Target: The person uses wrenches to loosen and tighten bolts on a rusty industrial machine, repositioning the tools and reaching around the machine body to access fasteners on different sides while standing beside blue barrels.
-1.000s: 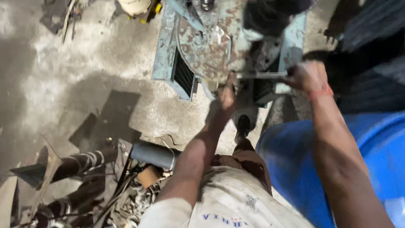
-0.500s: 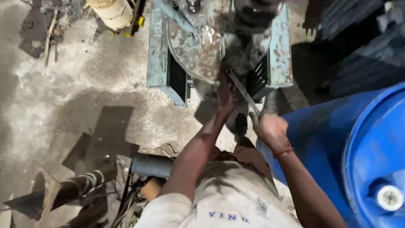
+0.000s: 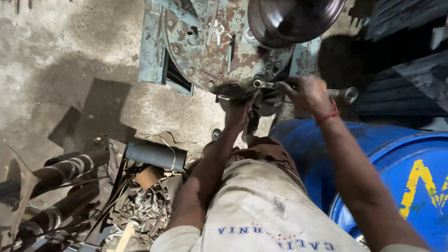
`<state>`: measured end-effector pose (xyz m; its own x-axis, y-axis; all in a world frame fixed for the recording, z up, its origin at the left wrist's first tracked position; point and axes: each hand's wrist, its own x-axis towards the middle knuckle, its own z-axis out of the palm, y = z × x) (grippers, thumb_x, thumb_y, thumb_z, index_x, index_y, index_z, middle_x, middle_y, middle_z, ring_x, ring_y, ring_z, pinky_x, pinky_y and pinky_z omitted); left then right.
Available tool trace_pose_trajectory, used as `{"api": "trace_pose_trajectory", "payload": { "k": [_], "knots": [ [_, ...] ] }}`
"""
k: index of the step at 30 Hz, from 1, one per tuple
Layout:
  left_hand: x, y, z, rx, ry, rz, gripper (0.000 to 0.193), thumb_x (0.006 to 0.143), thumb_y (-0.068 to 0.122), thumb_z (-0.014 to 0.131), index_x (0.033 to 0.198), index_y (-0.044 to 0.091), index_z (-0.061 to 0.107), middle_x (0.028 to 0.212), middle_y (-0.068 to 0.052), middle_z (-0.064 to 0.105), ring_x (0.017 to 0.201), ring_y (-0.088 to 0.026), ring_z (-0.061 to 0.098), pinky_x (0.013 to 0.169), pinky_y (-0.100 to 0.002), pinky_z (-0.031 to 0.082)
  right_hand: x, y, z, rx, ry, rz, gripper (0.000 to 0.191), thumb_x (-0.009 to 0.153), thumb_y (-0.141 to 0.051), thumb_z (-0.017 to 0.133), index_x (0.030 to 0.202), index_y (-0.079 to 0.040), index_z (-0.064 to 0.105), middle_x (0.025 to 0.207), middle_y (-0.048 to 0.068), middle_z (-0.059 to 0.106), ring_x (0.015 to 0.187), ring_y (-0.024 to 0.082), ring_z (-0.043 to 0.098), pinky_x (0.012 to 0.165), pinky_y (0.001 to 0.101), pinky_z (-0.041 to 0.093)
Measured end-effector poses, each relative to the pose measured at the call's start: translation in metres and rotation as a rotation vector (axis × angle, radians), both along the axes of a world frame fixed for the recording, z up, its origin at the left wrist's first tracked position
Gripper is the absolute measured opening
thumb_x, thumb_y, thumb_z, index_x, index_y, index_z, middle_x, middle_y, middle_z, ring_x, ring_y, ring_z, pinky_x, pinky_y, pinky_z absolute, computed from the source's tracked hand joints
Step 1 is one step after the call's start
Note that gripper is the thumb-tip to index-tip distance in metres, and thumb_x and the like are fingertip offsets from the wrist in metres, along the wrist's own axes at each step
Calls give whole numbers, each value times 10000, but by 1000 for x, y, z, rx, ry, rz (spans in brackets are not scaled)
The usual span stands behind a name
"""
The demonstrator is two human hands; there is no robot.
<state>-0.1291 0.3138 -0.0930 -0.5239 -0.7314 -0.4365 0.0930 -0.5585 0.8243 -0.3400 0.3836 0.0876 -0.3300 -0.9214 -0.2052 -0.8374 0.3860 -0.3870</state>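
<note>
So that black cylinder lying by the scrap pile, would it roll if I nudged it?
Probably a little: the black cylinder lies on its side, round. The scrap pile crowding it would likely stop it. It looks stiff, maybe heavy.

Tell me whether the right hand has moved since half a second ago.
Yes. The right hand, gripping the wrench, has swung up from below the rusty round plate to level with its lower edge.
</note>
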Motion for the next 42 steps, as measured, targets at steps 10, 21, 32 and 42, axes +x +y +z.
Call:
{"api": "trace_pose_trajectory", "payload": {
  "k": [10,21,32,42],
  "knots": [
    [-20,-15,11,-881,-114,-242,252,926,22,617,1150,52,730,1049,-78,724,957,-205,680,841,-356,542,-20,-29,-1,294,310,184,557,1073,-556,560,893,-80,786,850,164,756,808,318,741,726,426,578],
    [-37,-17,18,565,644,24,61,958,85,667,1004,57,696,833,-78,657,704,-187,592,536,-318,465,86,22,-67,-424,-916,-503,236,1110,-287,615,1117,-90,746,848,29,623,665,178,535,614,398,423],
    [-34,-23,16,614,576,55,113,916,51,678,1026,74,677,892,-56,658,746,-192,620,624,-341,530,-39,-53,-7,19,434,468,256,823,-294,692,773,-42,704,796,195,706,773,413,686,707,501,547],
    [-37,2,-3,518,245,92,170,886,152,591,994,135,720,745,-58,613,569,-178,574,463,-339,487,78,12,-96,-280,-300,-468,355,1089,-357,606,1079,-15,701,868,159,742,719,245,669,638,444,517]
  ]
}}
